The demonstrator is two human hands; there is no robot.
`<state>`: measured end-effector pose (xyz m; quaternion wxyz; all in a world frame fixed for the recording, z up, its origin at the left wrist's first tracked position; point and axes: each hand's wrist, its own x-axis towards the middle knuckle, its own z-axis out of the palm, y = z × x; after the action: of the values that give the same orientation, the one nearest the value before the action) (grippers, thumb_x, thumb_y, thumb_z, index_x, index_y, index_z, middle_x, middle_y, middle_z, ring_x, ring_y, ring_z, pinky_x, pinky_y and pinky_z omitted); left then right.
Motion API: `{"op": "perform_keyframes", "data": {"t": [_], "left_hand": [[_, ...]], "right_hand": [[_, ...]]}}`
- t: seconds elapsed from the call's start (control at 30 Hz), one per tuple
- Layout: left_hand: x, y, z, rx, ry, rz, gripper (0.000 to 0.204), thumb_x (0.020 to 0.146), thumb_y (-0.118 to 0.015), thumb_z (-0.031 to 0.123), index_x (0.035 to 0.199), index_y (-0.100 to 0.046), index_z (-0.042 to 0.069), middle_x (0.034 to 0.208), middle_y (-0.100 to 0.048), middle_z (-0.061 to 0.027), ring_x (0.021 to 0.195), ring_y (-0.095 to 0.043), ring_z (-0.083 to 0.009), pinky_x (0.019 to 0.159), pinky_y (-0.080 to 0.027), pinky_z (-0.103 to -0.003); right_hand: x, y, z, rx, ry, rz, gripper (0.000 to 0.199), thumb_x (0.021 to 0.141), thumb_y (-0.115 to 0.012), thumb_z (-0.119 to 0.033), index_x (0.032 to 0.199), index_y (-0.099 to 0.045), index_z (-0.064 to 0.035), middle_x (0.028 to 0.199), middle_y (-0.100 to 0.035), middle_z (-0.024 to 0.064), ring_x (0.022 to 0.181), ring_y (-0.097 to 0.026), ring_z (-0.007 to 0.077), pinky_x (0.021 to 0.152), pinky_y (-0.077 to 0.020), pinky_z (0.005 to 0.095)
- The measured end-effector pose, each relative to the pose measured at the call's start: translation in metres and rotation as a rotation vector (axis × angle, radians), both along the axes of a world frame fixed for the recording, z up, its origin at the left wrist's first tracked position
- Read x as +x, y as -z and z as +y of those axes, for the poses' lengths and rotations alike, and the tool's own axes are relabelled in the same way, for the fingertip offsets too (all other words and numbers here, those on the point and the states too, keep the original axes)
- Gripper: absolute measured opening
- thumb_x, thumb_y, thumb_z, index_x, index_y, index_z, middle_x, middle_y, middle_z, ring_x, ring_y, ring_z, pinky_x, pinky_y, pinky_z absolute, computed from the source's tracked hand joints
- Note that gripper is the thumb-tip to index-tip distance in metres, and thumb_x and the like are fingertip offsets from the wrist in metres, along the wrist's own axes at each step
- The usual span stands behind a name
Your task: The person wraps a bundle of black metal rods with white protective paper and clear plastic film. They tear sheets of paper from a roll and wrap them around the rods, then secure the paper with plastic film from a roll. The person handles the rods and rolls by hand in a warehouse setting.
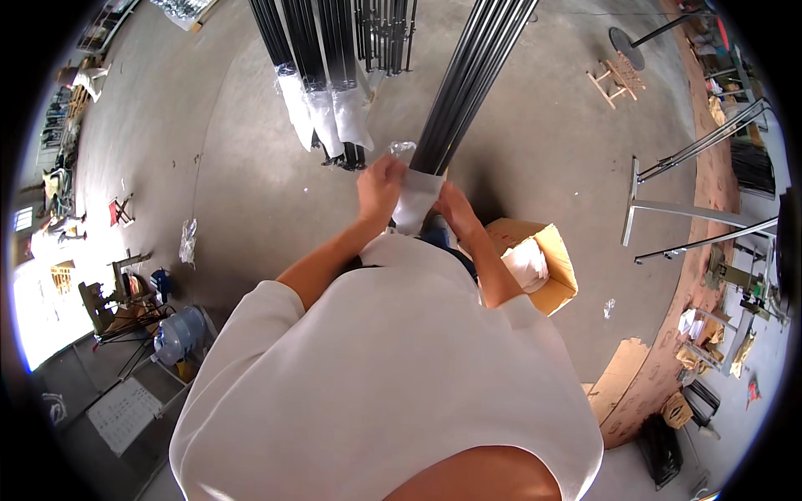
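A bundle of long black tubes (469,83) slants down from the top of the view toward my body. Round its near end sits a white foam-like wrap (416,200). My left hand (382,190) is closed on the wrap's left edge, beside a crinkled bit of clear film (402,148). On the opposite side, the fingers of my right hand (455,210) pinch the wrap's right edge against the tubes; their tips are partly hidden. To the left stand more black tubes (332,42), with white sleeves (322,113) round their lower ends.
Right of my legs stands an open cardboard box (558,265) with white sheets (526,265) inside. A wooden stool (618,81) is at the far right, near a grey metal frame (685,209). A water bottle (179,336) lies at the left. Plastic scraps (188,242) dot the concrete floor.
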<state>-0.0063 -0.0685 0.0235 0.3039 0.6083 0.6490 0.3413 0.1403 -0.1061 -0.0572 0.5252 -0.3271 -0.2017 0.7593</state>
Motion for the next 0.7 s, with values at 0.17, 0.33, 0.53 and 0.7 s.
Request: {"op": "perform_keyframes", "data": {"t": [0.17,0.33,0.53,0.7], "left_hand": [[-0.002,0.007,-0.002,-0.058,-0.004,-0.128,0.017,0.077,-0.056,0.019,0.078,-0.062,0.003,0.067,-0.059,-0.0151,0.063,-0.058,-0.0299,0.058,-0.043,-0.037],[-0.003,0.001,-0.009,-0.1,-0.022,-0.115,0.022,0.079,-0.057,0.023,0.08,-0.063,0.002,0.066,-0.06,-0.0131,0.059,-0.057,-0.0251,0.057,-0.044,-0.034],[-0.003,-0.001,-0.016,-0.224,-0.066,-0.573,0.023,0.084,-0.055,0.021,0.081,-0.064,0.0,0.063,-0.058,-0.0061,0.057,-0.054,-0.0121,0.056,-0.044,-0.028],[-0.015,0.013,-0.002,-0.147,0.307,-0.313,0.018,0.089,-0.046,0.01,0.098,-0.057,0.0,0.078,-0.054,-0.002,0.068,-0.049,-0.0096,0.062,-0.043,-0.024]], "right_hand": [[-0.012,-0.021,-0.001,0.127,-0.027,-0.276,0.037,0.075,-0.065,-0.016,0.107,-0.054,0.0009,0.095,-0.059,0.0053,0.085,-0.055,0.0123,0.074,-0.043,0.0267],[-0.016,-0.028,0.008,0.076,0.017,-0.312,0.028,0.072,-0.067,-0.014,0.095,-0.06,0.0023,0.085,-0.061,0.0058,0.076,-0.056,0.0131,0.067,-0.0441,0.0276],[-0.017,-0.026,0.007,0.065,0.056,-0.288,0.027,0.071,-0.068,-0.014,0.092,-0.061,0.0024,0.082,-0.061,0.0059,0.073,-0.056,0.0131,0.064,-0.0443,0.0272],[-0.017,-0.024,0.006,0.081,0.07,-0.305,0.025,0.073,-0.067,-0.015,0.09,-0.061,0.0023,0.08,-0.061,0.0054,0.073,-0.056,0.0123,0.064,-0.0441,0.0279]]}}
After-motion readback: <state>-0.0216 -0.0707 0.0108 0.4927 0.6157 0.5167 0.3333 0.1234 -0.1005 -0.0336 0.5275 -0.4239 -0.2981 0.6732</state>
